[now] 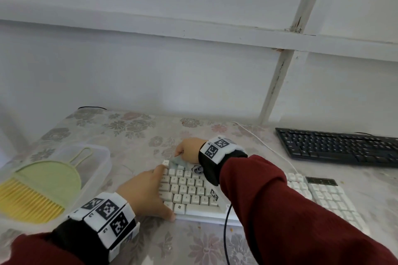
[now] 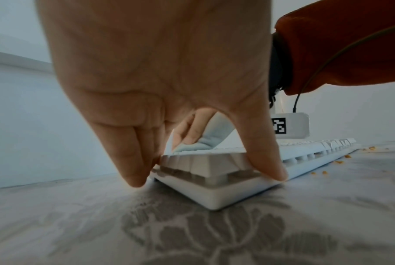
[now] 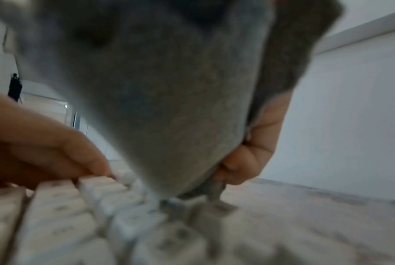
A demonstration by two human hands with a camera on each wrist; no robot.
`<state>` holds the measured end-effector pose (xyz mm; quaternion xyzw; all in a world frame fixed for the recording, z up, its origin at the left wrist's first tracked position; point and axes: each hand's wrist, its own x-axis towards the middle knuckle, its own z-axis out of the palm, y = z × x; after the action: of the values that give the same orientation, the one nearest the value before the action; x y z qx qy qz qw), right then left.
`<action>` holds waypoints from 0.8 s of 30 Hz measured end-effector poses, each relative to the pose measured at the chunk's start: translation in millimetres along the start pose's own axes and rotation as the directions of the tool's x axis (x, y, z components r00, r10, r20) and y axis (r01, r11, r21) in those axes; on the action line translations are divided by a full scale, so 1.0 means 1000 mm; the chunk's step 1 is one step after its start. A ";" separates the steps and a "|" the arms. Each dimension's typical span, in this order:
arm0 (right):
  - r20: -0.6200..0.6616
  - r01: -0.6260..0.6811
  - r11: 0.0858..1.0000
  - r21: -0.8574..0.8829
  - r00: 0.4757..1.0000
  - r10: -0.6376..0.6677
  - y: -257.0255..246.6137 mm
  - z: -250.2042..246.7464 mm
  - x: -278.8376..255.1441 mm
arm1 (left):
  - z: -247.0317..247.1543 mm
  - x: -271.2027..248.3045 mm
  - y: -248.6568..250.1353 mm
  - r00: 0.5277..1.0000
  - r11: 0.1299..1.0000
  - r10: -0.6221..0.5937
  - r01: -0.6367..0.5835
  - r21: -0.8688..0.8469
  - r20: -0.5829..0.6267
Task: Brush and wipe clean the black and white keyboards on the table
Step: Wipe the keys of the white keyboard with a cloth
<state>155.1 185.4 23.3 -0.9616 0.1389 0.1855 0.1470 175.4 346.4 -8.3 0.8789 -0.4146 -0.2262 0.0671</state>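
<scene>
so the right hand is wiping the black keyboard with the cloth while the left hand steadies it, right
Not quite: the head view shows the right hand wiping the white keyboard with the cloth, while the left hand steadies it. The black keyboard lies untouched.

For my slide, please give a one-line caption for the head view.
Left hand steadies white plastic keyboard; right hand wipes its far corner with pale grey cloth.

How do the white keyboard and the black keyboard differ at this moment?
The white keyboard lies near the person; the black keyboard lies farther back on the right. The left hand steadies the white one's end while the right hand holds a grey cloth on its keys; nothing touches the black one. Both lie flat on the flowered tablecloth.
</scene>
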 end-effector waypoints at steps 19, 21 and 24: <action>0.070 -0.318 0.933 -0.171 0.940 0.333 0.167 -0.006 -0.120 | 0.000 0.005 -0.003 1.000 1.000 -0.003 0.003 0.005 0.020; 0.059 -0.323 0.914 -0.243 0.936 0.347 0.179 -0.005 -0.128 | 0.000 0.005 -0.003 1.000 1.000 -0.007 0.007 0.016 0.020; 0.051 -0.329 0.898 -0.293 0.932 0.358 0.191 -0.005 -0.133 | -0.001 0.005 -0.003 1.000 1.000 -0.007 0.007 0.020 0.030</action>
<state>-23.2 36.9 36.4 -0.9221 0.2710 0.2756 -0.0183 180.2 344.5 -10.2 0.8774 -0.4147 -0.2357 0.0515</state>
